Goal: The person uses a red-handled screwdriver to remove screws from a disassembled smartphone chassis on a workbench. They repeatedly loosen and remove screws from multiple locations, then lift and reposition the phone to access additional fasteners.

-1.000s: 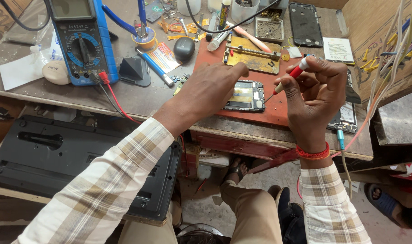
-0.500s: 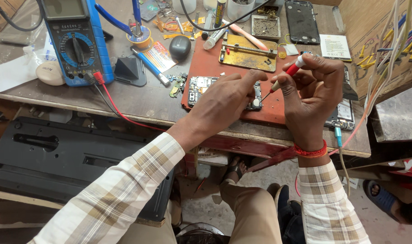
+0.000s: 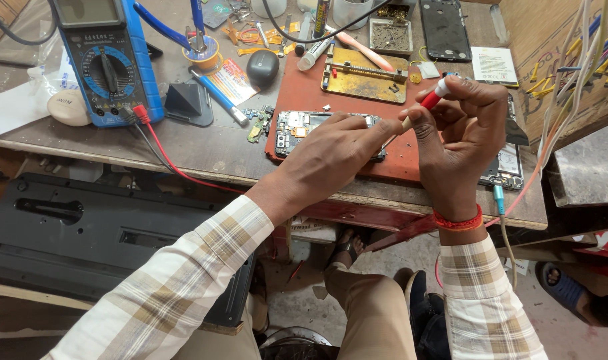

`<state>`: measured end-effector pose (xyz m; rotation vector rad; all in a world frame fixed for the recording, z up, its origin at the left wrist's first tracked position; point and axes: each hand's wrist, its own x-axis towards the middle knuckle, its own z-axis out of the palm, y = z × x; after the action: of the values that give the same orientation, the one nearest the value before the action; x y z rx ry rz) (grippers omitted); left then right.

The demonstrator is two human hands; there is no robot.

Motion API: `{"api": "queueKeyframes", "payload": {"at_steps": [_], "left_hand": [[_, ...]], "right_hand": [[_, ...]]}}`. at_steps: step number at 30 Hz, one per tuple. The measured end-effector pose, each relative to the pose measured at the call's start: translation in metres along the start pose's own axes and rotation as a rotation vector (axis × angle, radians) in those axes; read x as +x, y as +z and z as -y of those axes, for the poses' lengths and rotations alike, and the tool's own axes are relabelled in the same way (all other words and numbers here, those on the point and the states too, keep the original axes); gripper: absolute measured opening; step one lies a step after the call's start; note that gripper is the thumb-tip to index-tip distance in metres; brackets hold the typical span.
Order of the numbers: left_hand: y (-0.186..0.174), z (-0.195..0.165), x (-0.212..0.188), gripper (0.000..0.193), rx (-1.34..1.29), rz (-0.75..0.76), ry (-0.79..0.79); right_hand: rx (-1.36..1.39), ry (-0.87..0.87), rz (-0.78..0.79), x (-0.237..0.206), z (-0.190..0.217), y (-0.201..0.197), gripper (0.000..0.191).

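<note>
An opened phone [image 3: 297, 130] with its circuit board showing lies on a red work mat [image 3: 397, 157]. My left hand [image 3: 331, 157] rests over the phone's right half and presses it down on the mat. A small screwdriver [image 3: 432, 100] with a red and white handle is held in my right hand [image 3: 467, 133], fingers closed round it, its tip slanting down toward the phone's right end. The tip itself is hidden behind my left fingers.
A blue multimeter [image 3: 107, 63] with red and black leads stands at the back left. A brass board holder [image 3: 364, 73], a black phone shell [image 3: 445, 30], a grey mouse [image 3: 262, 68] and small tools crowd the back. Loose wires [image 3: 571, 73] hang at right. A black case [image 3: 84, 233] sits below the bench.
The phone and my left hand have shifted left across the mat. My right hand has stayed over the mat's right side with the screwdriver.
</note>
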<state>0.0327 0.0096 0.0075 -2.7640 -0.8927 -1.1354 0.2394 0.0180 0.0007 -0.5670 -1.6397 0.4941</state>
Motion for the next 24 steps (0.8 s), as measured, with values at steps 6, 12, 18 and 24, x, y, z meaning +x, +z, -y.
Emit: {"api": "queueKeyframes", "payload": {"at_steps": [6,12,18,24], "left_hand": [[-0.0033,-0.0025,0.0033,0.041,0.116,0.049,0.093],[-0.002,-0.0025,0.0006,0.041,0.044,0.034,0.012],[0.0026,0.001,-0.0041,0.048,-0.146,-0.025,-0.116],[0.0013,0.0014,-0.0049,0.047,-0.158,-0.014,-0.129]], "right_hand": [[0.013,0.003,-0.006,-0.0006,0.0003,0.0004,0.038],[0.007,0.005,-0.006,0.0005,0.0022,0.0013,0.038],[0.019,0.006,0.001,0.0001,0.0025,0.0006,0.037],[0.025,0.012,0.001,-0.0001,0.002,0.0004,0.037]]}}
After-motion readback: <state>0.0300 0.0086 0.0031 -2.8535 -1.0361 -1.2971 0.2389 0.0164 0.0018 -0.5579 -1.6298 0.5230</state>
